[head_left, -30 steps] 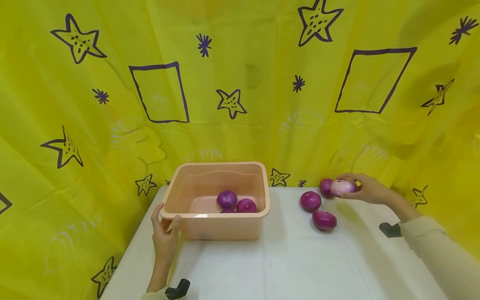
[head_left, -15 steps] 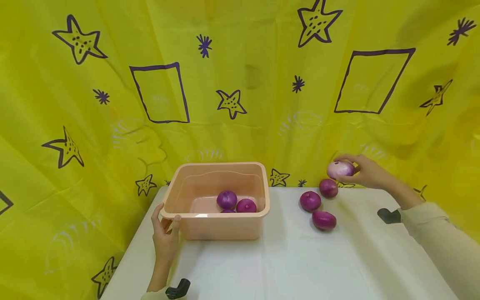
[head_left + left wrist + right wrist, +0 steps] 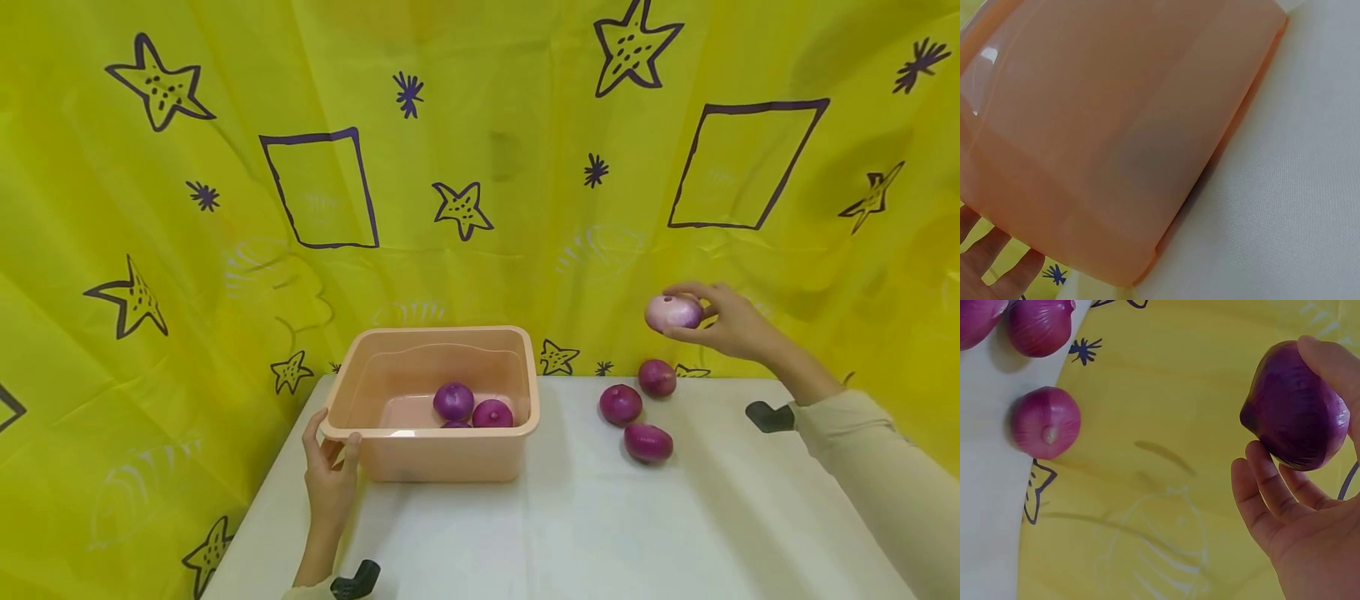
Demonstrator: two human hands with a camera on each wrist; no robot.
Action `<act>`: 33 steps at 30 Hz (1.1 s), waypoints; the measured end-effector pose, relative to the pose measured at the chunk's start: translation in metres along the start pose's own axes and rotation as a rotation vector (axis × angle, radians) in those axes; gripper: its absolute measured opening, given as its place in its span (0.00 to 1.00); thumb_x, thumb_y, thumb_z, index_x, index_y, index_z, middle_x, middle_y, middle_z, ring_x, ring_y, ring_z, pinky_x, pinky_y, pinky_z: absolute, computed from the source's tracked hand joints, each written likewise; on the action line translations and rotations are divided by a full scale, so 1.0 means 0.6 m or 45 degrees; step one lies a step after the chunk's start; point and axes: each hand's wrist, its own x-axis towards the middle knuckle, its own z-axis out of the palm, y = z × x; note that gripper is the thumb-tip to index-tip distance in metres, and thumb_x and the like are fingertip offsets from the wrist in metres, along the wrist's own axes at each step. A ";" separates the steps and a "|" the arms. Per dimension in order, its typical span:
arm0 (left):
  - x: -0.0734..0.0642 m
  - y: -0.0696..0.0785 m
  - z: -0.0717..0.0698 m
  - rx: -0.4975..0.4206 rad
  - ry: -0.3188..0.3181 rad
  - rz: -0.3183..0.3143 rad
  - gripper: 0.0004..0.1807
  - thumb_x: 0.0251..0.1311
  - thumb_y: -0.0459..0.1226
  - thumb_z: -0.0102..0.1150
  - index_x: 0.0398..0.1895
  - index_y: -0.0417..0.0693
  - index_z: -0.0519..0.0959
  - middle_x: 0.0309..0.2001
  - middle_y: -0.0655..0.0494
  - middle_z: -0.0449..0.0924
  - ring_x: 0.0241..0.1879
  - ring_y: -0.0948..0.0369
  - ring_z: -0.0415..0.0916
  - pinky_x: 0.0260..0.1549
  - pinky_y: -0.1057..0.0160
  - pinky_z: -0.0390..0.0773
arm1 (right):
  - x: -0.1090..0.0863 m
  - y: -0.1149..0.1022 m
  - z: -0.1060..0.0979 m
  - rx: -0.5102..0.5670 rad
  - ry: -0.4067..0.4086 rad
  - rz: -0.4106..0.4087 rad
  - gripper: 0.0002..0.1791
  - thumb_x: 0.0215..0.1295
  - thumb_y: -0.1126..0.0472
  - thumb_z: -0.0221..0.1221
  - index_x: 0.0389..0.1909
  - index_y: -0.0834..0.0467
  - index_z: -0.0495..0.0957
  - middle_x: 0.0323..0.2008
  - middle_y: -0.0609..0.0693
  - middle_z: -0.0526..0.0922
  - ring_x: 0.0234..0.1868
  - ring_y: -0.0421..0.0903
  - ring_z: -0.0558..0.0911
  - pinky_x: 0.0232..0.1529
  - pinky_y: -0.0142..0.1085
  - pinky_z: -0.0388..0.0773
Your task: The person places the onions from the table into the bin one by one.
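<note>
My right hand (image 3: 731, 325) pinches a purple onion (image 3: 673, 313) between thumb and fingers, up above the table's back right part. In the right wrist view the onion (image 3: 1294, 406) shows dark purple with a pointed tip. My left hand (image 3: 330, 475) grips the front left corner of a peach plastic basin (image 3: 442, 457), thumb at the front and fingers along the side. Inside the basin lie an upper onion (image 3: 453, 402) and a right-hand onion (image 3: 492, 413); a third is mostly hidden by the front wall. The left wrist view is filled by the basin wall (image 3: 1097, 125).
Right of the basin, three onions rest on the white table (image 3: 570, 517): a back one (image 3: 657, 378), a left one (image 3: 620, 404) and a front one (image 3: 648, 443). A yellow curtain (image 3: 517, 283) with drawn stars hangs behind the table's back edge.
My right hand has lifted the onion up from beside the back onion and moved it slightly left. The left hand and basin have stayed in place.
</note>
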 end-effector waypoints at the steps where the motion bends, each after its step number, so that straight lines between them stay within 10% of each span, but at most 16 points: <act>1: 0.000 0.000 0.000 0.000 0.001 0.001 0.36 0.72 0.33 0.58 0.79 0.55 0.55 0.72 0.41 0.69 0.54 0.76 0.74 0.48 0.80 0.74 | 0.001 -0.001 0.000 -0.004 -0.001 -0.009 0.35 0.58 0.56 0.75 0.66 0.59 0.75 0.52 0.67 0.74 0.47 0.67 0.79 0.35 0.28 0.77; 33: 0.001 -0.005 0.000 -0.018 0.000 -0.009 0.36 0.72 0.34 0.58 0.79 0.56 0.55 0.72 0.41 0.69 0.54 0.74 0.74 0.47 0.79 0.75 | 0.117 -0.119 0.082 0.152 -0.113 -0.242 0.31 0.59 0.60 0.75 0.63 0.57 0.78 0.57 0.57 0.81 0.48 0.58 0.83 0.45 0.49 0.85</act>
